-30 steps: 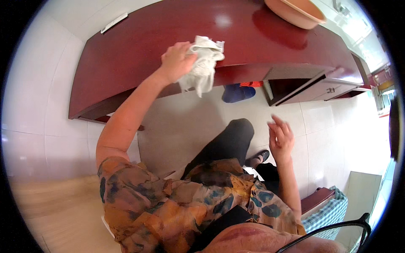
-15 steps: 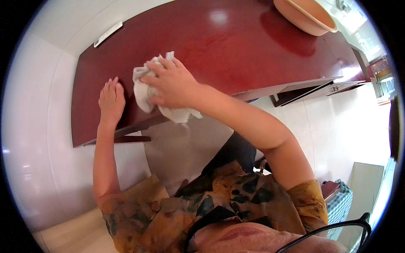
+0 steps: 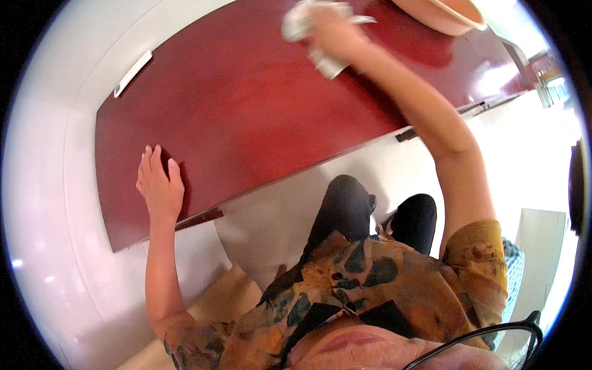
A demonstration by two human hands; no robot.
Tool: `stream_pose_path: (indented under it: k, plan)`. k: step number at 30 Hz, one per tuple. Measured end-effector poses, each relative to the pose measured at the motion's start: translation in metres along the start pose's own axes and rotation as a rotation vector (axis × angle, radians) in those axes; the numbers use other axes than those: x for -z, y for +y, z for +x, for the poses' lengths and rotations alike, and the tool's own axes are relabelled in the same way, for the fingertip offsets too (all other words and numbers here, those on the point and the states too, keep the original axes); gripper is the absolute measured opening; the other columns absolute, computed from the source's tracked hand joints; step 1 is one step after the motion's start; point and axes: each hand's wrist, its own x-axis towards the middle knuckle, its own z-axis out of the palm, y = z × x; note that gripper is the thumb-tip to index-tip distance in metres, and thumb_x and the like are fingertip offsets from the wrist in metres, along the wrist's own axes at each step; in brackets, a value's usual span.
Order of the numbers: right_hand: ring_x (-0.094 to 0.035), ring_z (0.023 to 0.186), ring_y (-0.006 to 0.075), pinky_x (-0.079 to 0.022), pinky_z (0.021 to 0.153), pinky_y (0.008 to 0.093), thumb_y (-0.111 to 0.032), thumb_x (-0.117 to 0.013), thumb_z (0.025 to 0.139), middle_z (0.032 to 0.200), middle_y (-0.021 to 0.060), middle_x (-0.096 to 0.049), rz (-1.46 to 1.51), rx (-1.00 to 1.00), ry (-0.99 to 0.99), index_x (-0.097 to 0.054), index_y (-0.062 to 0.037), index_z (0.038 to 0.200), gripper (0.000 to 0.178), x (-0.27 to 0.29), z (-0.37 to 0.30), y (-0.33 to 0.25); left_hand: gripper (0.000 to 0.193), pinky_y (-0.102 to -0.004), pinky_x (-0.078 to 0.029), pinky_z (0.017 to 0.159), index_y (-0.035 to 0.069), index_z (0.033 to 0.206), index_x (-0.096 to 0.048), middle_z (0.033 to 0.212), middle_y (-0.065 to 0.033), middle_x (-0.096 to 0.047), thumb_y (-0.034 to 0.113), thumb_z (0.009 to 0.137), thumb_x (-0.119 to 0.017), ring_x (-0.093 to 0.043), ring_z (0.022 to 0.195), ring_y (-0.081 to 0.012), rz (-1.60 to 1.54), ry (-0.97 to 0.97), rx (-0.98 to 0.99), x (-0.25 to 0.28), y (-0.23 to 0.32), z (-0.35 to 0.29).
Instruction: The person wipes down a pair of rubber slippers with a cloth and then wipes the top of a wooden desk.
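A white cloth (image 3: 331,65) lies bunched under my right hand (image 3: 336,36) on the far part of the dark red table (image 3: 234,111). That hand is smeared by motion, but its fingers press over the cloth, and loose corners of it stick out on both sides. My left hand (image 3: 160,184) rests flat on the tabletop near its left end, fingers stretched out and thumb apart, holding nothing.
On the table's far left edge, against the white wall, lies a slim white remote control (image 3: 133,74). A peach-coloured plastic basin (image 3: 441,17) stands at the far right. Below the table's near edge are my knees and the pale floor.
My right hand has swept the cloth from near the left hand to the far middle of the table. The left hand stays flat on the tabletop. The whole view has shifted somewhat.
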Motion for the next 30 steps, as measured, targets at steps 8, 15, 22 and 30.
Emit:
stream_pose_path:
  k: [8,15,22,30]
  plan:
    - [-0.029,0.13,0.0316,-0.025,0.106,0.0456,-0.027,-0.063,0.077,0.136,0.0151,-0.036,0.564,0.635,0.35,-0.05,-0.0176,0.125,0.05,0.062,-0.096,-0.183,0.041,-0.045,-0.028,0.101,0.006,0.127,-0.045,0.134,-0.0178,-0.041,0.028,0.092,-0.041,-0.037,0.124,-0.0338,-0.017,0.063,-0.063,-0.015,-0.022,0.003]
    - [-0.033,0.129,0.0279,-0.029,0.105,0.0407,-0.024,-0.049,0.085,0.131,0.0088,-0.044,0.076,0.021,0.38,-0.056,-0.006,0.117,0.037,0.019,-0.152,-0.004,0.039,-0.0447,-0.033,0.099,0.003,0.123,-0.049,0.13,-0.0202,-0.045,0.027,0.092,-0.041,-0.041,0.12,-0.0368,-0.002,0.143,-0.105,-0.016,-0.035,0.003]
    - [-0.05,0.103,0.0292,-0.041,0.087,0.041,-0.027,-0.06,0.073,0.112,0.0137,-0.053,-0.16,-0.54,0.41,-0.061,-0.0085,0.101,0.034,0.013,-0.25,0.119,0.041,-0.043,-0.032,0.1,0.001,0.122,-0.05,0.128,-0.022,-0.046,0.027,0.093,-0.039,-0.042,0.12,-0.0367,-0.025,0.152,-0.14,-0.028,-0.03,0.014]
    - [-0.038,0.122,0.0293,-0.035,0.096,0.045,-0.025,-0.063,0.07,0.127,0.01,-0.045,0.469,0.117,0.563,-0.059,-0.0184,0.109,0.039,0.044,-0.212,-0.116,0.042,-0.0412,-0.03,0.103,0.0,0.123,-0.049,0.13,-0.022,-0.045,0.028,0.094,-0.037,-0.04,0.122,-0.0357,-0.055,0.092,-0.1,-0.036,-0.044,0.015]
